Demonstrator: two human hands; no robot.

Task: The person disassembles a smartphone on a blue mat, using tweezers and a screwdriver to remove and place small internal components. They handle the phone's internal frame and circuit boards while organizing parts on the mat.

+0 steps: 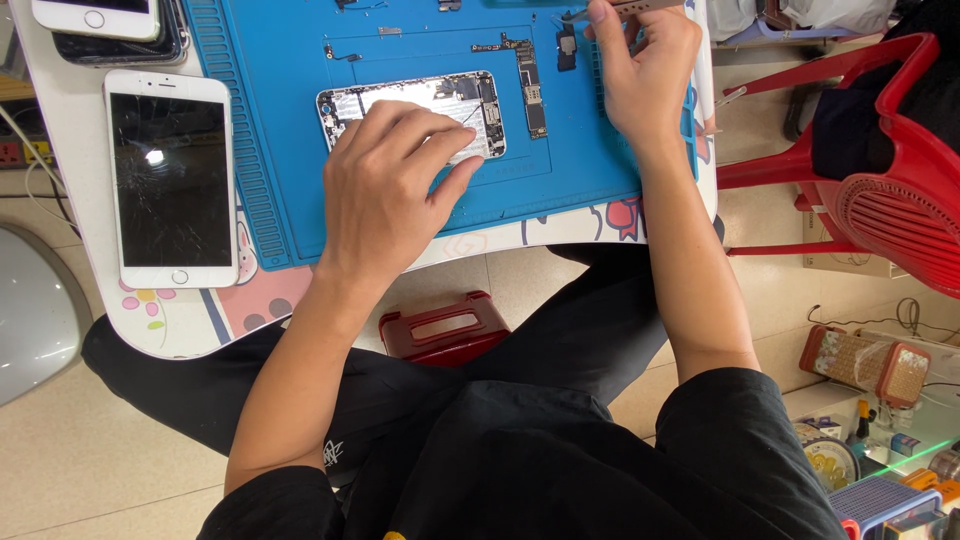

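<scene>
On blue mat, left hand flat across opened phone, right hand pinching tweezers

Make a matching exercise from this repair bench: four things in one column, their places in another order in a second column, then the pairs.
1. left hand
2. right hand
3. white phone with cracked screen
4. red stool

a. left of the blue mat
b. on the opened phone body
c. on the floor under the table edge
d. at the mat's upper right, holding a slim tool

Pairs: 1-b, 2-d, 3-a, 4-c
</scene>
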